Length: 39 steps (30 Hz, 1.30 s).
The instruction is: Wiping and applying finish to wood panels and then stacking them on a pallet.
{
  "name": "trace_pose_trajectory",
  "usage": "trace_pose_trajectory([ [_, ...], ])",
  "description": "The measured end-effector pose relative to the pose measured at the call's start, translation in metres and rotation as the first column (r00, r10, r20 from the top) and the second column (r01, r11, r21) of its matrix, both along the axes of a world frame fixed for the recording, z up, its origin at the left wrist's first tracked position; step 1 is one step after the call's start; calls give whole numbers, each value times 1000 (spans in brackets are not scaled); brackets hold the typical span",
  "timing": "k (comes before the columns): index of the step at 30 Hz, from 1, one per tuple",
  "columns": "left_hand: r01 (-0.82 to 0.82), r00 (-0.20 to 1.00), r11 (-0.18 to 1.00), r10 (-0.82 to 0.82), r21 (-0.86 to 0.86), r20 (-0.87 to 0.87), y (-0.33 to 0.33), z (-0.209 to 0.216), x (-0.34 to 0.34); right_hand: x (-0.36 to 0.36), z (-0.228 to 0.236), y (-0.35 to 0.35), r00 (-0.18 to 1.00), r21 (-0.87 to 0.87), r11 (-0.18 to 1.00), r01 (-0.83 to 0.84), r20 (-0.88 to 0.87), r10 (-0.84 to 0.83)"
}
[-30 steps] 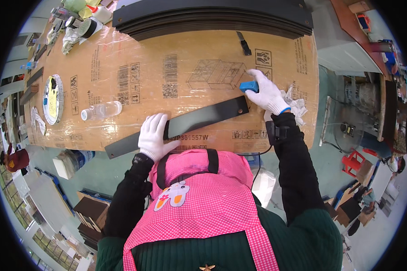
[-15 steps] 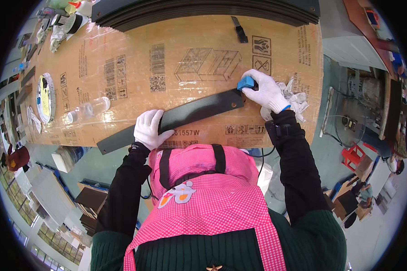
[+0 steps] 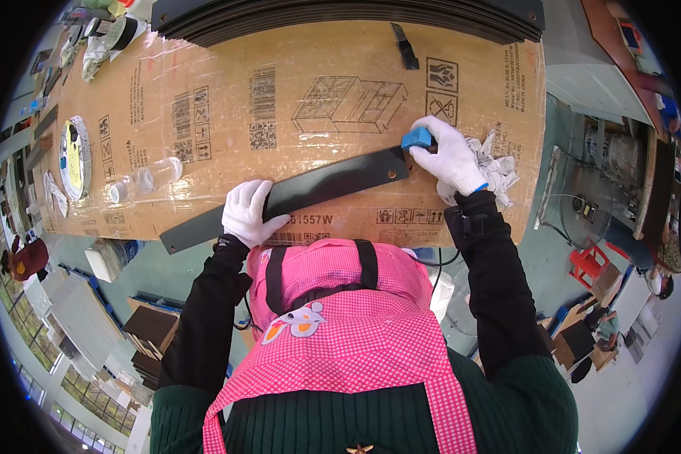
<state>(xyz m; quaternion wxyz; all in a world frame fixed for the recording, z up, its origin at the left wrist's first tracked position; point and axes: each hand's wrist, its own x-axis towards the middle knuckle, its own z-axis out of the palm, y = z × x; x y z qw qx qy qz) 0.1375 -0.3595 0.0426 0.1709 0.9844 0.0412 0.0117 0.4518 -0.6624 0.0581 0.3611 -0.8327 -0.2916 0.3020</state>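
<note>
A long black board (image 3: 333,181) with a hole near each end lies aslant over the cardboard, its right end farther from me. My left hand (image 3: 250,214), in a white glove, grips the board left of its middle, fingers over the top and thumb along the near side. Between the gloved fingers and thumb of my right hand (image 3: 448,155) is a small blue block (image 3: 417,138). The block is at the far corner of the board's right end; whether it touches the edge I cannot tell.
The printed cardboard (image 3: 227,83) covers the table. Black boards (image 3: 348,17) are stacked at the far edge, with a black-handled brush (image 3: 406,51) before them. A crumpled white cloth (image 3: 495,170) lies by my right wrist. Leftward are a clear bottle (image 3: 147,178) and a tape roll (image 3: 76,159).
My right hand and the blue block have shifted slightly right at the board's end. My left hand stays in place on the board.
</note>
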Motion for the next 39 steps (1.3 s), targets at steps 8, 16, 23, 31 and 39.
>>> trace_pose_trajectory([
  [8, -1, 1000, 1000, 1, -15, 22, 2, 1, 8, -2, 13, -40, 925, 124, 929, 350, -199, -322],
  [16, -38, 998, 993, 32, -113, -60, 6, 17, 6, -58, 25, 1, 727, 359, 731, 581, -632, -267],
  [23, 23, 995, 961, 6, -274, 105, 20, 5, -11, -114, 64, 157, 800, 331, 883, 332, -596, -78],
  [31, 90, 969, 960, -23, -265, 244, 110, 5, -94, -128, 71, 361, 947, 292, 948, 127, -321, -28],
  [39, 20, 992, 957, 18, -290, 128, 145, -2, -125, -140, -13, 540, 998, 152, 988, -1, 59, -8],
])
